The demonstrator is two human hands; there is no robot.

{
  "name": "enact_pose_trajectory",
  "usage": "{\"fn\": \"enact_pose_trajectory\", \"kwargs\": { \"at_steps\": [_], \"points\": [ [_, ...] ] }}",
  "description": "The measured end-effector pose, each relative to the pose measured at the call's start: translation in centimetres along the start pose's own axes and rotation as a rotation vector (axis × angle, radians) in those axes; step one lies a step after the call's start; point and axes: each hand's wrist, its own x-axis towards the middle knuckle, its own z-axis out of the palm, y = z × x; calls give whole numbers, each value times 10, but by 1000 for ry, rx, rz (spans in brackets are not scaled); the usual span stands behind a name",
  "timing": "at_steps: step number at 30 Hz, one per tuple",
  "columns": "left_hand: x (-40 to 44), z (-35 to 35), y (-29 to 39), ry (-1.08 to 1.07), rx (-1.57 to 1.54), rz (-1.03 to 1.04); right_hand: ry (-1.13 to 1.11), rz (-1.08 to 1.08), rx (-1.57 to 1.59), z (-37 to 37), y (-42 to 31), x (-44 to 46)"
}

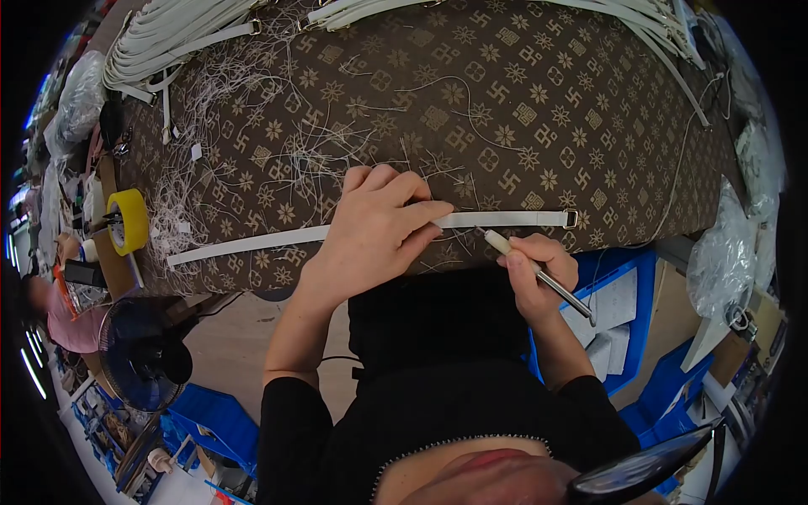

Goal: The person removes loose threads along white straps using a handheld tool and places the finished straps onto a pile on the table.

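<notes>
A long, narrow white strap [505, 219] lies across the table near its front edge, with a metal buckle [571, 219] at its right end. My left hand [374, 223] is over the strap's middle, thumb and fingers closed on it and covering that stretch. In my right hand [543, 268] is a pen-shaped tool [566, 292] with a pale front part and a metallic shaft. The tool's thin tip is just below the strap, to the right of my left fingertips; whether it touches the strap I cannot tell.
Loose white threads [316, 156] are strewn over the patterned tablecloth [589, 109]. Bundles of white straps [181, 38] lie along the back. A yellow tape roll [128, 221] stands at the left edge, a fan [151, 358] below it. A blue bin [644, 295] sits below the table at right.
</notes>
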Motion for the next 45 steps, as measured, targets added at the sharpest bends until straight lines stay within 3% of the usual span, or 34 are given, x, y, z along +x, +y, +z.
{"fn": "enact_pose_trajectory", "kwargs": {
  "at_steps": [10,19,22,27,31,40,45],
  "points": [
    [1,8,0,84,61,77,-15,15,-8,5,-6,6],
    [-3,8,-5,124,-138,77,-40,-7,-53,7,-6,9],
    [1,-3,0,101,-185,-12,-15,8,-35,7,-5,7],
    [10,-6,-7,-67,-62,92,-65,-34,-56,2,-3,5],
    [13,0,-6,-38,5,160,-38,-3,-37,5,-3,6],
    [-1,9,6,45,32,-2,-24,5,-26,9,-6,9],
    [-1,0,6,-61,-119,-115,-29,12,-32,9,-8,9]
  ]
}}
